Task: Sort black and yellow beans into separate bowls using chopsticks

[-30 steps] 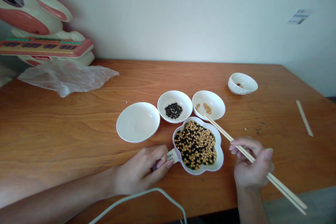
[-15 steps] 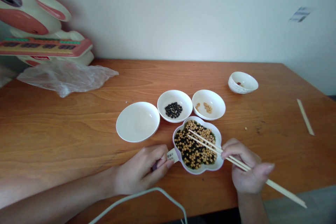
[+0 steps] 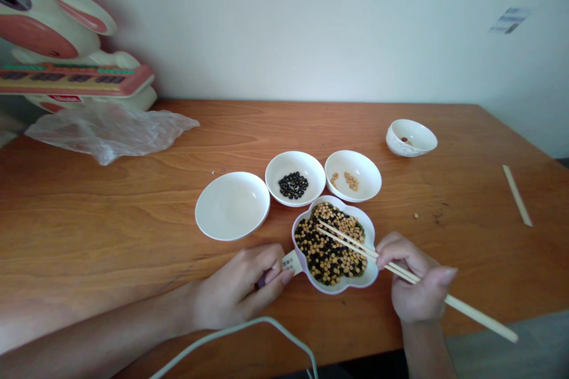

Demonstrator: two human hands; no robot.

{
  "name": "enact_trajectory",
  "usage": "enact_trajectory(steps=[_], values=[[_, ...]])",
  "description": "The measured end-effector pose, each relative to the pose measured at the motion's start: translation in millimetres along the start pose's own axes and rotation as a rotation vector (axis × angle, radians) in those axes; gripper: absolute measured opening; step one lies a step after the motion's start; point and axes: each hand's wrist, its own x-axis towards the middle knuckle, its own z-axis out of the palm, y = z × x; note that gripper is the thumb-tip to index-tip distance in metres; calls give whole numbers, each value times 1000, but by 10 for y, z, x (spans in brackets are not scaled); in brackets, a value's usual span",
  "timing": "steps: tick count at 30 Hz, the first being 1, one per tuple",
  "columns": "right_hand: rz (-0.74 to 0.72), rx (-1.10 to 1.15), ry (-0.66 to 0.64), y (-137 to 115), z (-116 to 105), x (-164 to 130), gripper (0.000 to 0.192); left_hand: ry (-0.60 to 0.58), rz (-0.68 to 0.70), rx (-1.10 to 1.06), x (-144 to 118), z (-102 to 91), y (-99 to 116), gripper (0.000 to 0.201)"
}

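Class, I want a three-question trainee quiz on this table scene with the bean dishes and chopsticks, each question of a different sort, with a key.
1. True or false: the chopsticks have their tips over the flower-shaped dish of mixed beans.
2. Which round dish holds only black beans? A) the left dish B) the middle dish C) the right dish
3. Fill in: the left hand grips the dish's ____, while the right hand holds the chopsticks.

Key: 1 true. 2 B; the left dish looks empty and the right dish holds a few yellow beans. 3 handle.
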Motion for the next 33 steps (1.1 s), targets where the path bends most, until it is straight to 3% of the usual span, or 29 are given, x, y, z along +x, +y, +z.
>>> enact_trajectory(steps=[12, 19, 24, 28, 33], values=[[-12, 6, 115, -10, -23, 4, 87, -2, 3, 7, -2, 5, -5, 27], [-184, 16, 435, 46, -69, 83, 83, 14, 1, 3, 8, 3, 23, 27], [-187, -18, 670, 93, -79, 133, 74, 16, 0, -5, 5, 2, 22, 28], [-111, -25, 701, 116, -79, 124, 75, 9, -14, -3, -8, 8, -5, 27], [13, -6, 645, 87, -73, 88, 76, 6, -12, 5, -6, 8, -10, 27]])
